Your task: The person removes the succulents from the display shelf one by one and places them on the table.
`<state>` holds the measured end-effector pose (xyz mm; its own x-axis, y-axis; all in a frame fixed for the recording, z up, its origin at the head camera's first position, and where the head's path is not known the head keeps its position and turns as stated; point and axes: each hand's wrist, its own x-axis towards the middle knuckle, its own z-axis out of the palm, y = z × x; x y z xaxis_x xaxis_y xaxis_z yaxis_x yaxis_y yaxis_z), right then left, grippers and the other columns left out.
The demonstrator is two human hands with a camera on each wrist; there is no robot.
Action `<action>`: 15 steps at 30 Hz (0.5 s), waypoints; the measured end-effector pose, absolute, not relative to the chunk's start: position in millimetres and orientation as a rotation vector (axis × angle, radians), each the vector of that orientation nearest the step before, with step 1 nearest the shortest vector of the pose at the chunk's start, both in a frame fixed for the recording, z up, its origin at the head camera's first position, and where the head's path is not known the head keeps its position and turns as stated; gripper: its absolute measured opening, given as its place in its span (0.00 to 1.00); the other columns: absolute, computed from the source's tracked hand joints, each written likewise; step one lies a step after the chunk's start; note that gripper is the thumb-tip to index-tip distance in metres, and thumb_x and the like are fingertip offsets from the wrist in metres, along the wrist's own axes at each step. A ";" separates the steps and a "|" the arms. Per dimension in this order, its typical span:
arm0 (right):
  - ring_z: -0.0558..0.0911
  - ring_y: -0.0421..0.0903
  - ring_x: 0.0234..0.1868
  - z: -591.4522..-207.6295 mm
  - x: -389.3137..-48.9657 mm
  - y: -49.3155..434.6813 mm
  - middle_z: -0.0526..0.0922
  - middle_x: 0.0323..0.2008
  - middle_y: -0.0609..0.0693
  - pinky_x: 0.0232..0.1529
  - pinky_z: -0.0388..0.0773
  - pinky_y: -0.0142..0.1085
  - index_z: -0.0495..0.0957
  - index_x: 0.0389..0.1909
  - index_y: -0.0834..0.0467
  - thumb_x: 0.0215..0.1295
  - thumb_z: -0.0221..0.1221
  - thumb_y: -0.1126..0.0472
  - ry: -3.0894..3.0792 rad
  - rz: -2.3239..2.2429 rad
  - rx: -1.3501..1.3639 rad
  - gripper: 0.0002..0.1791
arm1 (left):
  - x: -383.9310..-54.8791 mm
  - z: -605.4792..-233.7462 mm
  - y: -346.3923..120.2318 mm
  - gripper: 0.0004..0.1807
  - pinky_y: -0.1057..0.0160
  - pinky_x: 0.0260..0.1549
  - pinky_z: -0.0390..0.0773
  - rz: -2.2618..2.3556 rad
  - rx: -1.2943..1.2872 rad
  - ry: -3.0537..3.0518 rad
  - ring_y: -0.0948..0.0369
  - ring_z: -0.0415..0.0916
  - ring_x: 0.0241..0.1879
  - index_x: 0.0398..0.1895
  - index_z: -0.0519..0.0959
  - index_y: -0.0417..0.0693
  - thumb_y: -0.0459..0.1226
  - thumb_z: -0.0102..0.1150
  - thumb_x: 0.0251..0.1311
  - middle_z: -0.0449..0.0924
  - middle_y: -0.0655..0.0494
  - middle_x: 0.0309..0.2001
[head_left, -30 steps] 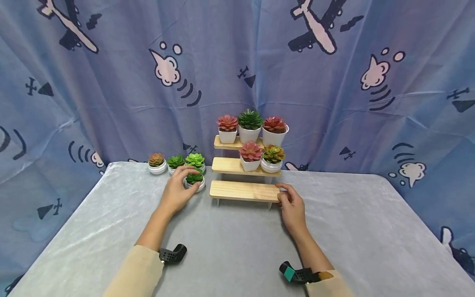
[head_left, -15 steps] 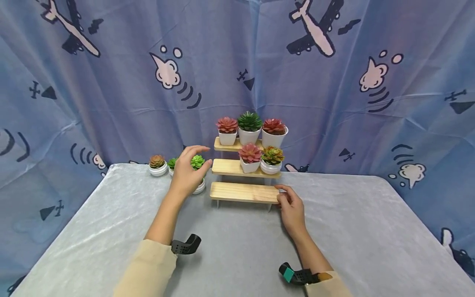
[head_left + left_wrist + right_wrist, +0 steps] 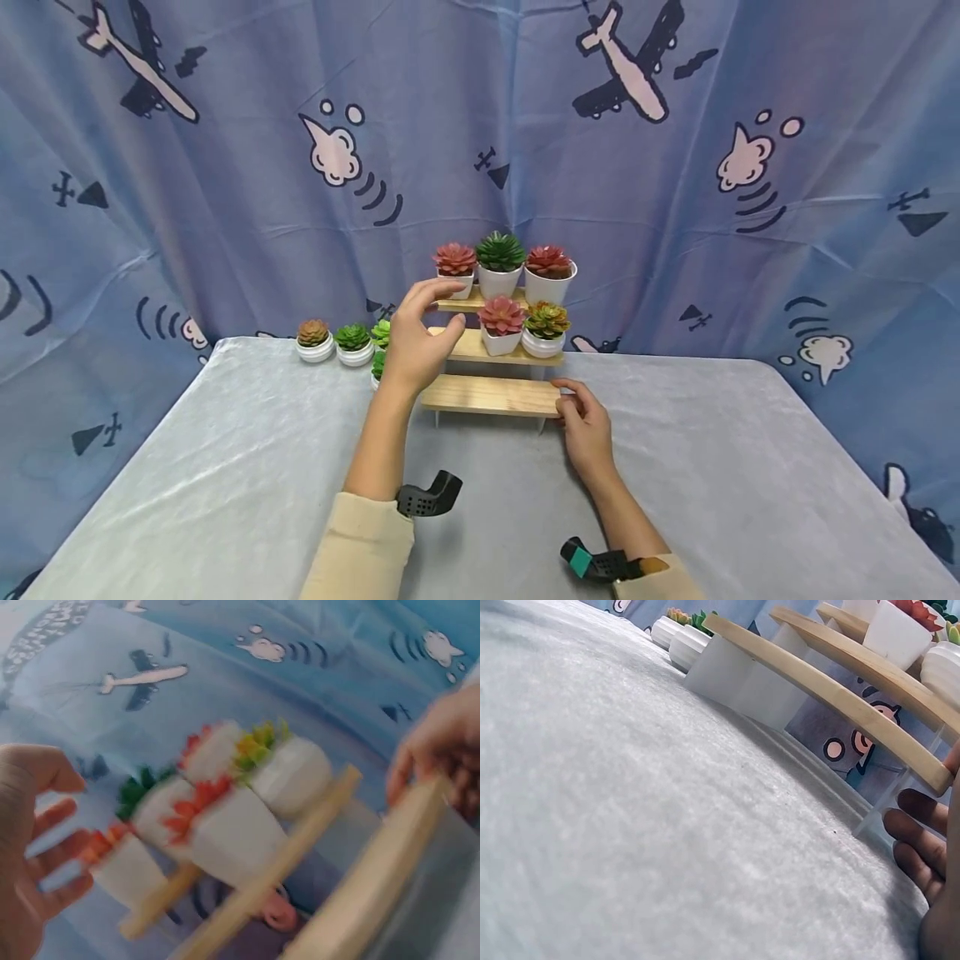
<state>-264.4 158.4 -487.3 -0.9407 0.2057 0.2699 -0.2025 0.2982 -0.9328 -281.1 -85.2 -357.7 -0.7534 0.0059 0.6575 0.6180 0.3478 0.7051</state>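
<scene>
My left hand point(image 3: 416, 342), fingers and thumb spread apart with nothing between them, hovers by the left side of a three-tier wooden stand point(image 3: 487, 393). My right hand point(image 3: 588, 433) grips the right end of its lowest board. On the top tier are potted succulents: a red one point(image 3: 455, 260), a dark green one point(image 3: 500, 252) and a dark red one point(image 3: 548, 263). A pink succulent point(image 3: 502, 317) and a yellow-green succulent point(image 3: 547, 322) share the right half of the middle tier. The lowest board bears no pots. The left wrist view is blurred.
Left of the stand, small succulents in white pots stand on the grey-clothed table point(image 3: 247, 467): a brown one point(image 3: 312, 335), a green one point(image 3: 352, 340) and two more partly behind my left hand. A patterned blue curtain point(image 3: 247, 167) hangs behind the table.
My left hand has left the small green succulents and moved right, empty, to the stand's left side. My right hand keeps its hold on the lowest board.
</scene>
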 end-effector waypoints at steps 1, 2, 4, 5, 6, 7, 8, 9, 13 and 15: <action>0.77 0.33 0.29 -487.4 -264.3 157.6 0.84 0.34 0.56 0.34 0.78 0.27 0.82 0.53 0.61 0.66 0.50 0.71 -2.236 1.682 0.006 0.19 | -281.3 -359.5 -83.8 0.19 0.46 0.59 0.75 -1.441 -0.543 -2.047 0.52 0.76 0.57 0.55 0.82 0.45 0.28 0.61 0.59 0.79 0.49 0.58; 0.77 0.33 0.29 -487.6 -264.3 157.1 0.84 0.34 0.56 0.34 0.78 0.28 0.82 0.53 0.61 0.66 0.50 0.70 -2.238 1.685 0.010 0.19 | -281.9 -361.2 -82.5 0.19 0.46 0.59 0.75 -1.449 -0.546 -2.042 0.52 0.76 0.57 0.55 0.82 0.44 0.28 0.62 0.59 0.79 0.49 0.58; 0.77 0.33 0.30 -488.2 -264.2 156.6 0.84 0.34 0.56 0.34 0.78 0.28 0.82 0.53 0.60 0.66 0.50 0.70 -2.241 1.686 0.012 0.19 | -284.2 -364.0 -79.7 0.19 0.47 0.58 0.76 -1.444 -0.561 -2.038 0.52 0.76 0.57 0.54 0.82 0.44 0.29 0.63 0.59 0.80 0.49 0.57; 0.77 0.34 0.30 -488.5 -264.1 156.6 0.84 0.34 0.57 0.34 0.78 0.28 0.82 0.53 0.60 0.66 0.50 0.70 -2.242 1.684 0.008 0.19 | -285.7 -365.6 -78.1 0.18 0.48 0.58 0.76 -1.440 -0.570 -2.040 0.52 0.76 0.57 0.54 0.83 0.44 0.29 0.64 0.59 0.80 0.49 0.57; 0.77 0.33 0.30 -489.0 -264.0 156.9 0.84 0.35 0.57 0.34 0.78 0.28 0.82 0.53 0.60 0.66 0.50 0.70 -2.245 1.679 0.001 0.19 | -286.9 -366.8 -76.3 0.19 0.48 0.58 0.76 -1.438 -0.581 -2.043 0.52 0.76 0.57 0.54 0.83 0.43 0.29 0.65 0.58 0.80 0.49 0.57; 0.77 0.33 0.30 -489.2 -263.6 157.4 0.84 0.35 0.58 0.34 0.78 0.27 0.82 0.53 0.59 0.66 0.50 0.70 -2.245 1.674 -0.006 0.19 | -288.2 -368.2 -74.3 0.19 0.48 0.59 0.75 -1.433 -0.589 -2.047 0.52 0.76 0.58 0.54 0.83 0.43 0.30 0.65 0.58 0.80 0.49 0.57; 0.78 0.34 0.29 -489.4 -263.4 157.9 0.84 0.35 0.58 0.34 0.78 0.27 0.82 0.53 0.59 0.66 0.50 0.71 -2.244 1.668 -0.014 0.19 | -289.4 -369.4 -72.3 0.19 0.48 0.61 0.75 -1.430 -0.596 -2.052 0.53 0.76 0.59 0.54 0.83 0.43 0.30 0.67 0.58 0.80 0.49 0.57; 0.78 0.33 0.29 -489.0 -263.0 158.3 0.85 0.35 0.59 0.34 0.78 0.27 0.82 0.53 0.59 0.66 0.50 0.71 -2.244 1.660 -0.015 0.19 | -290.5 -370.6 -70.2 0.19 0.48 0.62 0.75 -1.431 -0.604 -2.059 0.53 0.76 0.59 0.54 0.82 0.43 0.31 0.68 0.58 0.80 0.49 0.57; 0.78 0.33 0.29 -487.6 -263.0 158.8 0.85 0.35 0.58 0.34 0.78 0.27 0.82 0.53 0.60 0.66 0.50 0.70 -2.244 1.652 -0.007 0.18 | -293.3 -375.3 -62.2 0.22 0.48 0.66 0.72 -1.431 -0.613 -2.087 0.54 0.75 0.63 0.55 0.82 0.44 0.34 0.71 0.56 0.79 0.49 0.59; 0.78 0.33 0.29 -486.7 -262.9 158.5 0.85 0.34 0.57 0.34 0.78 0.27 0.82 0.53 0.60 0.66 0.51 0.70 -2.242 1.660 -0.007 0.18 | -294.8 -377.6 -58.4 0.23 0.48 0.68 0.72 -1.431 -0.618 -2.104 0.53 0.74 0.65 0.55 0.82 0.45 0.35 0.73 0.55 0.78 0.49 0.61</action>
